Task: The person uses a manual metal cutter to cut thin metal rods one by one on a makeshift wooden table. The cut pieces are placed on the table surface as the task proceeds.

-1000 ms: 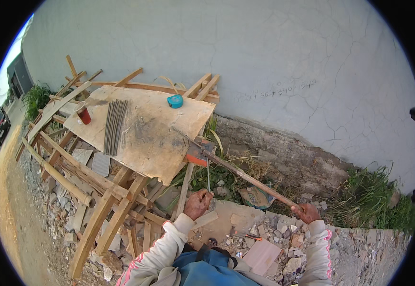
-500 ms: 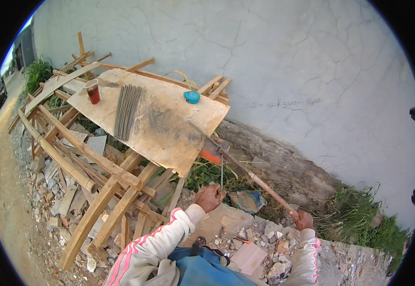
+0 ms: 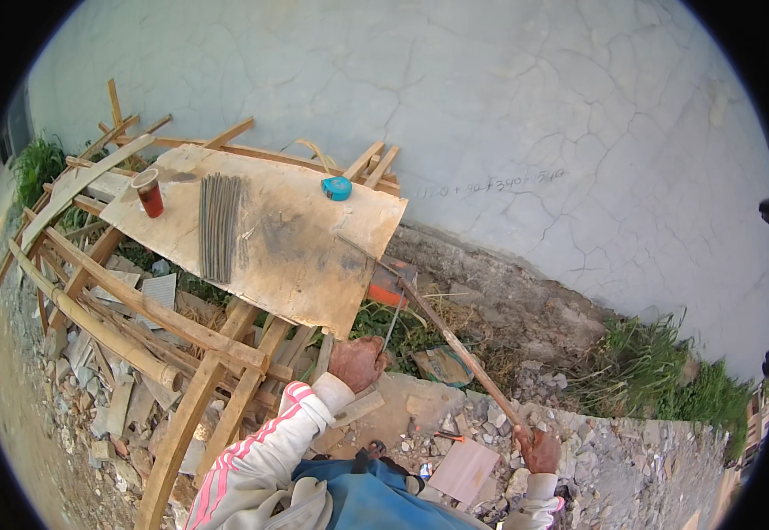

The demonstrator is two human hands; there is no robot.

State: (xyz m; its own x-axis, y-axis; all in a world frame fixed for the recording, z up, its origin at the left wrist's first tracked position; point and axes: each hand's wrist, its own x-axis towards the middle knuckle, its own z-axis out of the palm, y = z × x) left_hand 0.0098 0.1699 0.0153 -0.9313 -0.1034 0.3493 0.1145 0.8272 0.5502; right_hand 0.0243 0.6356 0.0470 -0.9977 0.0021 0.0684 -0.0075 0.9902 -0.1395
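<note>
My left hand [image 3: 358, 363] is closed around the lower end of a thin metal rod [image 3: 392, 323], just off the near right corner of a worn board [image 3: 314, 256]. The rod slants up to meet a long rusty brown bar [image 3: 452, 340] beside an orange block [image 3: 385, 293]. My right hand [image 3: 539, 450] grips the near end of that bar, whose thin far end reaches over the board. On the board are a row of cut metal rods [image 3: 218, 228], a blue-green tape measure [image 3: 336, 188] and a plastic cup of red-brown drink [image 3: 148, 194]. How the rod meets the bar is unclear.
Timber beams [image 3: 177, 433] and a bamboo pole [image 3: 102, 322] lie to the left over rubble. A cracked grey wall [image 3: 508, 106] rises behind, with grass [image 3: 658, 362] at its foot. Near my feet are a pinkish tile [image 3: 464, 470] and an orange-handled tool [image 3: 449, 436].
My right hand has drawn the near end of the bar toward me. The rod in my left hand now leans more. The whole view has shifted slightly.
</note>
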